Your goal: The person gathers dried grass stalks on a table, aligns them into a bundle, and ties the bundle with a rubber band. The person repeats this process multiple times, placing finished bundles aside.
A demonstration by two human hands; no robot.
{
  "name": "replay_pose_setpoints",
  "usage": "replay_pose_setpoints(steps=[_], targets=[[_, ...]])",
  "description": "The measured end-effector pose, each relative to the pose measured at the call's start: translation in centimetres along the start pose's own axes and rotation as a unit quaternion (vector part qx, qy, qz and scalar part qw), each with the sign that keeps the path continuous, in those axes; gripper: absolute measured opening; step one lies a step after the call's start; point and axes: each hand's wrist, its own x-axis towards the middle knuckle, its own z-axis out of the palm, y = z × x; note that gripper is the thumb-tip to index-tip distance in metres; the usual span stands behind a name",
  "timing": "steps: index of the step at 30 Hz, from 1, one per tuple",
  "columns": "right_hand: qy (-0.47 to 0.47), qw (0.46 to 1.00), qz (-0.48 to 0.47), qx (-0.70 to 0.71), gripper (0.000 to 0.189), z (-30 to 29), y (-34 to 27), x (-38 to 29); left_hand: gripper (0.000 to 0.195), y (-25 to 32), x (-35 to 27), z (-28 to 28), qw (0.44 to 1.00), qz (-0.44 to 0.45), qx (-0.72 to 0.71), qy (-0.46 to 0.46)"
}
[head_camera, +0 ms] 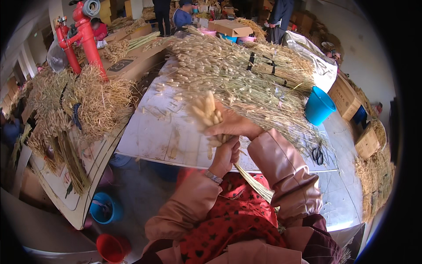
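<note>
A bunch of dried bunny-tail grass (211,110) is held above the front edge of the white work board (148,145). My left hand (228,155), with a metal watch band at the wrist, is closed around the stems just below the heads. Those stems (254,184) trail down to the right over a red patterned apron (237,214). Higher up, my right hand (234,122) curls around the fluffy heads, its thumb on the near side. The topmost heads are slightly blurred. Loose bunny-tail stems (227,76) lie in a broad pile just beyond my hands.
Black-handled scissors (317,155) and a blue bucket (319,105) are to the right. Black-tied bundles (273,67) lie at the pile's far side. On the left are a side table with straw bundles (99,102), red pipes (89,43), and floor buckets (105,208). Other people stand or sit farther back.
</note>
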Motion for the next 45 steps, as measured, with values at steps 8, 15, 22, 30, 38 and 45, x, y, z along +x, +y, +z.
replay_pose_setpoints(steps=[8, 15, 22, 30, 38, 45], targets=[[0.061, 0.984, 0.164, 0.037, 0.091, 2.6, 8.8, -7.4, 0.039, 2.0, 0.6, -0.9, 0.985, 0.06, -0.102, 0.127], [0.078, 0.994, 0.037, -0.072, 0.04, 6.2, 11.4, -11.8, 0.048, 5.6, -0.6, -3.3, 0.987, 0.106, -0.086, 0.088], [0.086, 0.979, 0.045, -0.182, 0.037, 5.9, 8.3, -11.1, 0.043, 3.5, -2.1, -2.5, 0.996, 0.063, -0.061, -0.026], [-0.057, 0.989, 0.122, 0.062, 0.03, 6.0, 8.7, -11.1, 0.061, 3.2, -3.0, -1.9, 0.993, 0.093, -0.067, 0.024], [-0.154, 0.974, 0.164, -0.027, 0.042, 1.1, 8.6, -16.9, 0.064, 20.3, -11.0, -3.6, 0.955, 0.296, -0.011, -0.003], [-0.238, 0.937, 0.243, -0.08, 0.04, -0.7, 10.1, -15.8, 0.04, 38.7, -32.7, -0.6, 0.863, 0.444, 0.231, 0.072]])
